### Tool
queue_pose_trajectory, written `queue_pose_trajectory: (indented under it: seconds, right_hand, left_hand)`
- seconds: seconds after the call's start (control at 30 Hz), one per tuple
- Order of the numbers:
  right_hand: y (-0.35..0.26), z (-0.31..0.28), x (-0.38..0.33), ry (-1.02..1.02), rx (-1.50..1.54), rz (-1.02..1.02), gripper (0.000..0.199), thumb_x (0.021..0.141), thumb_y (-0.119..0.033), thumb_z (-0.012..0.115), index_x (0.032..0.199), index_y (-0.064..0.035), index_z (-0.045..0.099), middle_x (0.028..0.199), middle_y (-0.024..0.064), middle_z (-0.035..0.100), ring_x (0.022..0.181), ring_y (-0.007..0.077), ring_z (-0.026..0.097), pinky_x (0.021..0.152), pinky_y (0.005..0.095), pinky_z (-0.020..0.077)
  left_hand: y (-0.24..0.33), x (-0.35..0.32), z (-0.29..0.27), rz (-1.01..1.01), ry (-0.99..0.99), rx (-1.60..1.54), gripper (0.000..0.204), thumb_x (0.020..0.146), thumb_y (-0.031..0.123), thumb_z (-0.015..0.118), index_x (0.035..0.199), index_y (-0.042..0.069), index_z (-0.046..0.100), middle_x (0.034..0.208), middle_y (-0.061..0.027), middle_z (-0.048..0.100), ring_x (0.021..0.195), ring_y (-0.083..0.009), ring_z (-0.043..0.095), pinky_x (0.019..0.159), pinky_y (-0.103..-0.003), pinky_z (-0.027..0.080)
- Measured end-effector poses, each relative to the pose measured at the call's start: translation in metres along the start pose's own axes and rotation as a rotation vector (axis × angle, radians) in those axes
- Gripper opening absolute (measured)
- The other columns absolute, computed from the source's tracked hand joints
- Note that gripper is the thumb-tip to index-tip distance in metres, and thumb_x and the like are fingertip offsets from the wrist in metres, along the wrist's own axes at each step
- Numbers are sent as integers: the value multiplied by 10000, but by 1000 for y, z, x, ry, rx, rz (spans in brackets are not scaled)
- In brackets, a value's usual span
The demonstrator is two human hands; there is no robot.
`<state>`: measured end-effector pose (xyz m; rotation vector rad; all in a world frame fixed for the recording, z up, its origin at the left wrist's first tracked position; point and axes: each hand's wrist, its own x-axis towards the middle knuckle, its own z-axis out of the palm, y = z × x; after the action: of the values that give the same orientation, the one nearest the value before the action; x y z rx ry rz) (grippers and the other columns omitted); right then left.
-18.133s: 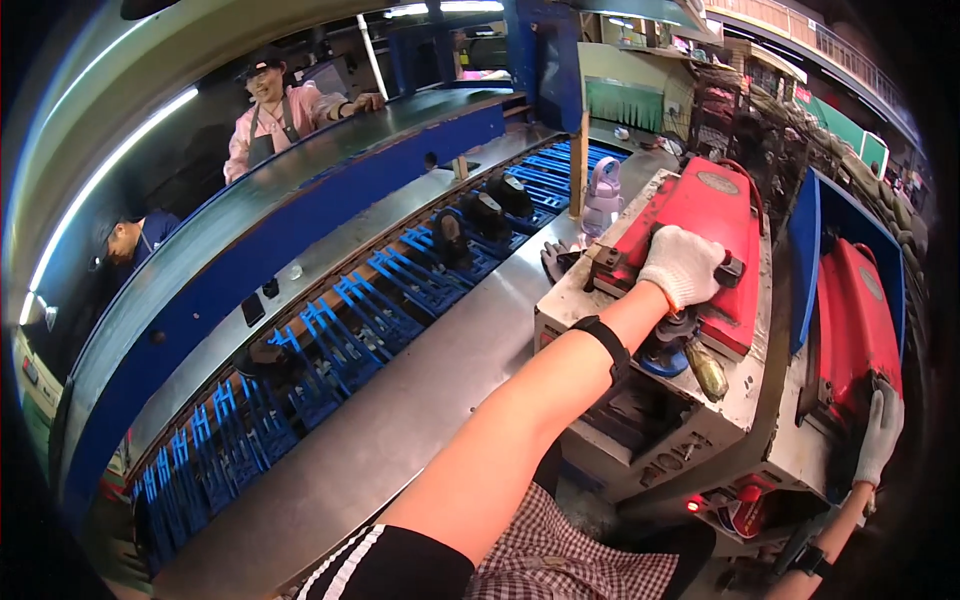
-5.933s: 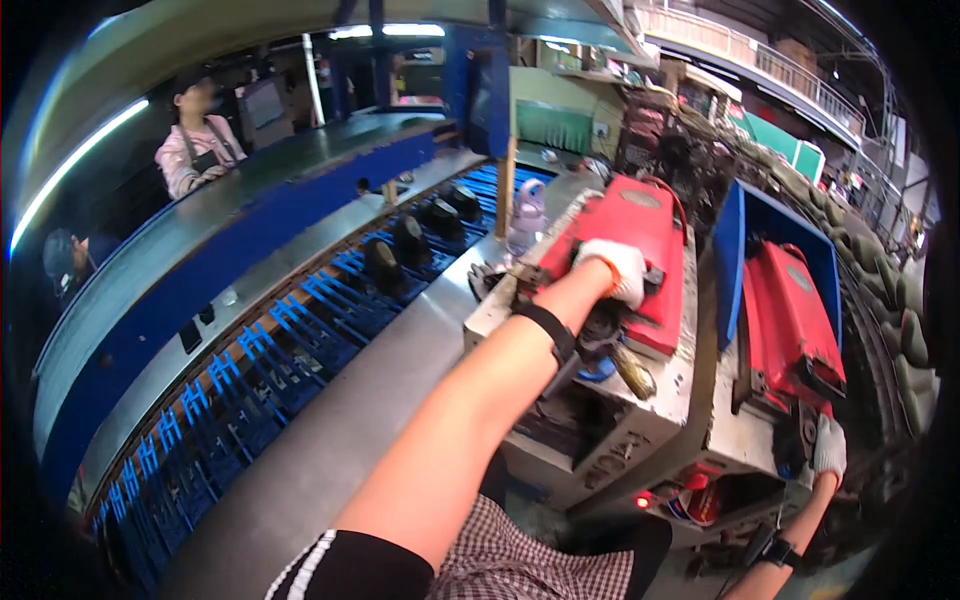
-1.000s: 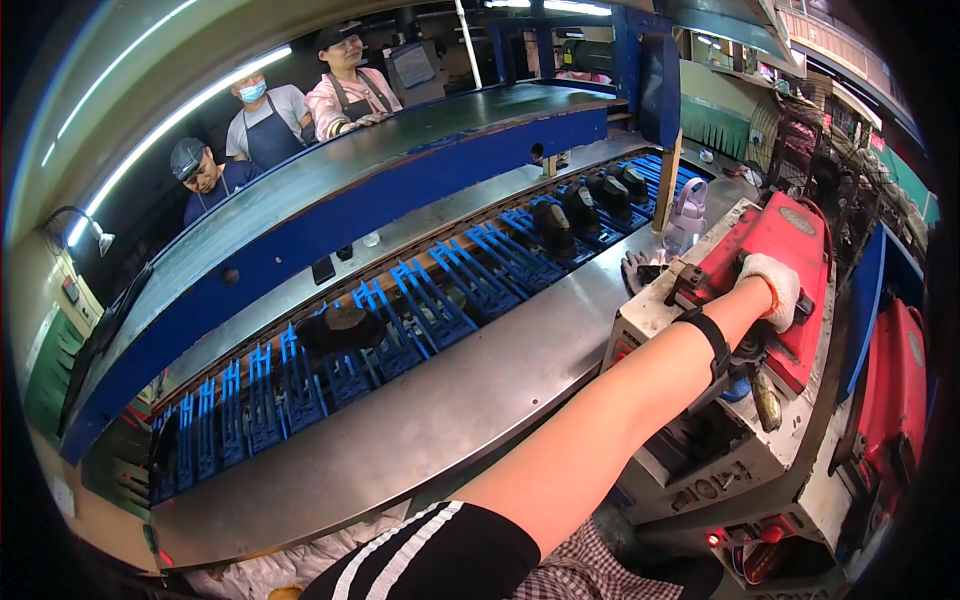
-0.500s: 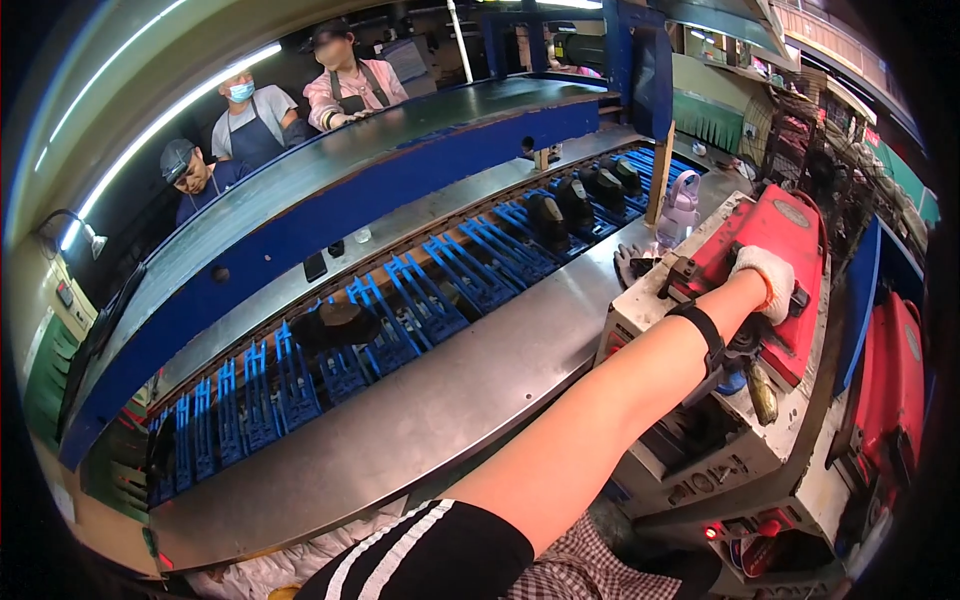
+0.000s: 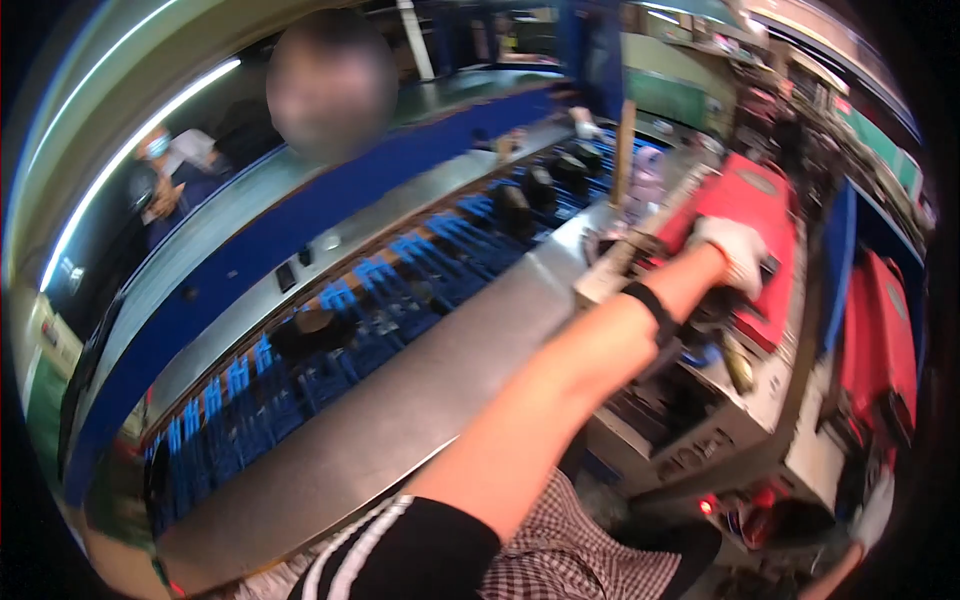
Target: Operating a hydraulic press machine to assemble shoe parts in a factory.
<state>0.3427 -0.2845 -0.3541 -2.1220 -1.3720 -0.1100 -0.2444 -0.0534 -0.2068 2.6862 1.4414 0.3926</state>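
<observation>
- Left arm stretched forward, black wrist strap; gloved left hand [image 5: 738, 255] curled, palm down.
- Right hand [image 5: 872, 512] gloved, low at frame's edge; grip unclear.

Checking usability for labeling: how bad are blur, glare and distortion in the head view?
Head view: motion blur smears the whole frame, including the gloved left hand on the red machine cover. Fisheye bends the blue conveyor and darkens the corners. A light strip glares at upper left. The right hand sits dim at the rim.
</observation>
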Motion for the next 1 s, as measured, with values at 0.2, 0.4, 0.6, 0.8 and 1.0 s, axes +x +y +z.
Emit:
queue_pose_trajectory:
  seconds: [0.2,0.4,0.6,0.8,1.0]
  right_hand:
    - [-134,-2,-40,72,-46,179,531,1079,-470,420,1309,-80,698,1278,198,704,1227,393,641,1027,457,491]
    - [-193,-17,-110,143,-271,72,549,986,-449,599,1449,-155,564,1097,190,742,940,391,730,826,500,575]
    - [-211,-47,-127,-183,15,13,528,966,-431,639,1414,-153,606,1061,227,744,988,405,727,896,470,572]
    - [-179,-63,-57,69,53,-232,334,981,-337,644,1191,-95,739,1135,157,738,1056,352,705,918,422,563]
    - [-207,-30,82,-337,-360,-177,909,884,-551,687,1602,-85,380,1385,310,602,1268,414,611,1074,438,480]
  left_hand:
    - [33,5,27,118,899,-366,246,877,258,716,1088,132,713,1090,-127,696,1019,-326,684,899,-451,554]
    - [170,38,71,571,496,-374,473,917,247,719,1360,97,652,1313,-168,637,1173,-311,644,1050,-407,499]
    - [226,63,96,691,330,-279,517,942,314,670,1443,204,607,1492,-231,538,1319,-406,574,1102,-459,479]
    - [241,88,68,811,566,-79,467,891,288,740,1337,171,665,1322,-200,626,1150,-405,647,971,-472,541]
    - [228,138,-13,794,868,-109,453,926,346,654,1285,70,654,1233,-198,658,1088,-401,649,949,-486,523]
